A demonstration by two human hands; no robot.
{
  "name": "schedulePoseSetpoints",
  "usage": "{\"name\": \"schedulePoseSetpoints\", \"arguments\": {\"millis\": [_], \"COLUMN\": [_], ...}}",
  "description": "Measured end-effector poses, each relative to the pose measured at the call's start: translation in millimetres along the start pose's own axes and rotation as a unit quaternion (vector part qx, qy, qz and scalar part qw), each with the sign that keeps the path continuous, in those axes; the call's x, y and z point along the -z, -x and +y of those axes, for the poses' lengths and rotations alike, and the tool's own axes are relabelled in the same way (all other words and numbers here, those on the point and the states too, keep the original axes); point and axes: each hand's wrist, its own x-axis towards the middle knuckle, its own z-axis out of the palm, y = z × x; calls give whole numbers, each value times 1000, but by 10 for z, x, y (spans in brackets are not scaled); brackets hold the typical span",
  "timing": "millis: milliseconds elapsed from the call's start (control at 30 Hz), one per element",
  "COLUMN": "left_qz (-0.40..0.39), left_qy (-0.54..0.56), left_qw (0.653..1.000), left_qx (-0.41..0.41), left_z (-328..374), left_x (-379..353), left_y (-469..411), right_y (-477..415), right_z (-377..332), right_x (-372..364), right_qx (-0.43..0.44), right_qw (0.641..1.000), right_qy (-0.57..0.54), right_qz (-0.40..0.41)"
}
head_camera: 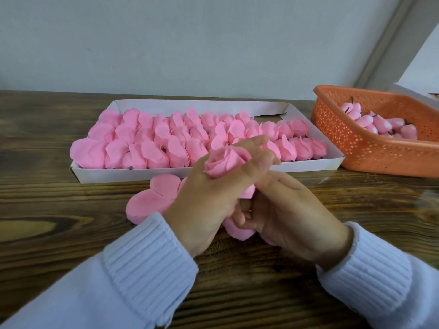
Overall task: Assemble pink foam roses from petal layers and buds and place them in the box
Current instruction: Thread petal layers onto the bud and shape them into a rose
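Head cam view, and honestly a fair bit is blocked here. The left hand (206,200) sits right over the middle, so the underside of the rose (222,162) is hidden. That rose is cupped in the left hand's curled fingers and lifted just above the near edge of the box (118,173). Only its spiralled top and some outer petals show.

The right hand (292,217) is tucked just under and to the right of the left one, fingers curled inward toward pink foam below the rose. Can't tell whether it's actually pinching anything, since the left hand and its own fingers cover the contact.

A stack of flat petal layers (152,200) lies on the table (71,233), peeking out left of the left hand. Its right part is hidden behind both hands.

The box is packed with finished roses (166,141), with a bare patch at its far right corner. The orange basket (351,143) at the right is cut off by the frame edge. It has buds (380,123) in it, though they're small and hard to count. Both sleeves (147,252) run off the bottom.
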Motion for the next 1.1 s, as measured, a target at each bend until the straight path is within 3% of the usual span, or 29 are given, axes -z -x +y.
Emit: {"name": "schedulePoseSetpoints", "arguments": {"millis": [133, 333, 500, 667, 833, 1000, 1100], "left_qz": [23, -42, 18, -16, 7, 5, 26], "left_qy": [15, -18, 26, 21, 24, 32, 32], "left_qw": [1000, 999, 999, 999, 999, 999, 999], "left_qx": [15, 6, 15, 21, 23, 44, 35], "left_z": [-11, -8, -1, 13, 14, 3, 20], "left_x": [15, 13, 27, 2, 28, -7, -7], "left_y": [-24, 16, -22, 9, -31, -1, -20], "right_y": [5, -2, -6, -10, -2, -13, -7], "right_z": [-14, -32, -45, -42, -48, -52, -58], "right_x": [-7, 2, -3, 11, -1, 6, 7], "right_qx": [26, -33, -2, -33, -1, -43, -25], "right_qw": [999, 999, 1000, 999, 1000, 999, 999], "right_qy": [-27, 29, -13, -2, 7, 12, -8], "right_qz": [-36, 6, -27, -15, -24, -6, -21]}}
